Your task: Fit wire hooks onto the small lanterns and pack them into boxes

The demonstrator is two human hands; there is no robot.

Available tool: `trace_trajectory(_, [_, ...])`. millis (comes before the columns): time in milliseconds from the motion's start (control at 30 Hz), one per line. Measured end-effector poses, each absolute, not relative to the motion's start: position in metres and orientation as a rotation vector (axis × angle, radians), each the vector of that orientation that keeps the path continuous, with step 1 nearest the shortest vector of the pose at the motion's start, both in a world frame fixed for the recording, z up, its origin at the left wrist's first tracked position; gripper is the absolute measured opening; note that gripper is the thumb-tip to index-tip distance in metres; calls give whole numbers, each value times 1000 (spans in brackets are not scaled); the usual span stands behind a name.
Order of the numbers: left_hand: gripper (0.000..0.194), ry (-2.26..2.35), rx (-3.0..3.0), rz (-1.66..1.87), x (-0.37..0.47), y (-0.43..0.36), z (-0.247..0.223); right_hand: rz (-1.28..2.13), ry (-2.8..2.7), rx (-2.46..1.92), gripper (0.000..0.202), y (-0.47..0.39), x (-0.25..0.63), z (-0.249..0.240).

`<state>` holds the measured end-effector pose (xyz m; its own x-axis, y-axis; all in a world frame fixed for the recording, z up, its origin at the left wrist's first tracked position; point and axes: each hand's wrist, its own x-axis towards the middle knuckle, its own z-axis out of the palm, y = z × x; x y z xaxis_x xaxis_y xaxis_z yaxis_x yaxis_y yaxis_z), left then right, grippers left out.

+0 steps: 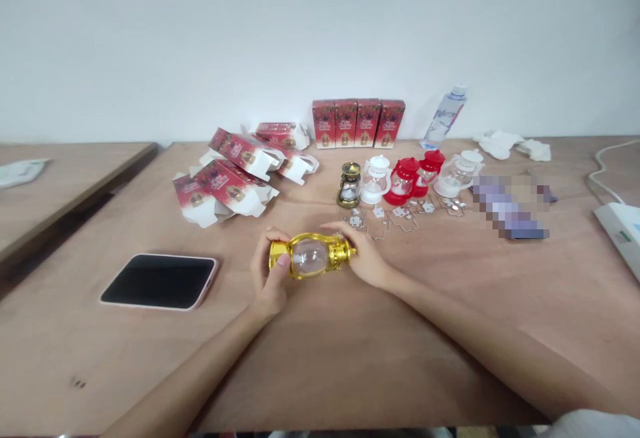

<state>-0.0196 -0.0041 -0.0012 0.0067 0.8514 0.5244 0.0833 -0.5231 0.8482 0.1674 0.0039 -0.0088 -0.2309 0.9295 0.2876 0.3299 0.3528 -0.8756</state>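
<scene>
A pale wall (190,38) stands behind a brown wood table (325,371); the gold lamp (310,256) is near the middle, lying sideways between two hands, so let it be the middle of the clock. The left hand (270,268) grasps the lamp's base, with its thumb across the gold; the right hand (364,255) touches the top end, but its fingers are partly hidden, so I cannot tell how tight it is. The lamp's clear glass shows between them.

At 9 o'clock a phone (159,281) lies flat with a dark screen and a pink edge; between 10 and 11 there is a heap of red and white boxes (235,185) with flaps open; near 1 o'clock four red boxes (359,123) stand in a row by the wall.

From 1 to 2 o'clock more lamps stand in a line: a dark gold one (350,188), a white one (375,181), two red ones (401,181) and another white one (455,177); bent wires (410,215) with small flat bits lie in front of them. A clear bottle (444,118) leans behind; crumpled tissues (500,145) lie at 2 o'clock; at 3 o'clock a white thing (623,231) pokes in, with a cord (597,175) near it.
</scene>
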Motion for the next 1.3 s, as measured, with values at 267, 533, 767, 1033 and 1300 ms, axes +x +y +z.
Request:
trace_trajectory(267, [26, 1279, 1428, 1470, -14, 5, 9, 682, -1222, -1266, 19, 15, 169, -23])
trace_trajectory(533, [40, 1342, 1816, 1267, -11, 4, 3, 160, -1751, -890, 16, -8, 166, -11])
trace_trajectory(767, [39, 1293, 1923, 1286, -12, 0, -2, 3, -1825, -1037, 27, -14, 168, -18])
trace_trajectory(1033, [43, 1233, 1927, 1260, -10, 0, -6, 366, -1894, -648, 52, -3, 173, -9])
trace_trajectory(1300, [37, 1136, 2099, 1005, -19, 10, 10, 306, -1757, -685, 47, -4, 166, -13])
